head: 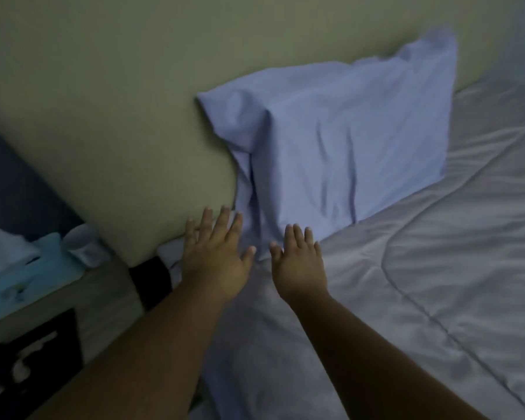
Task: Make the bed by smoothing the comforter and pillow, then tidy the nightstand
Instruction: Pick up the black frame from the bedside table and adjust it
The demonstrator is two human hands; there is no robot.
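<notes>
A pale blue pillow (331, 140) leans upright against the beige headboard (103, 101), its case creased. Below it lies the white quilted comforter (422, 283), wrinkled. My left hand (215, 256) is flat with fingers spread at the pillow's lower left corner, next to the headboard's edge. My right hand (299, 262) is flat with fingers apart on the comforter just below the pillow's bottom edge. Neither hand holds anything. The picture is dim and slightly blurred.
The nightstand (97, 298) stands at the left beside the bed. On it are a light blue tissue box (28, 277) with white tissue sticking out and a white cup (84, 244). A dark gap lies between nightstand and bed.
</notes>
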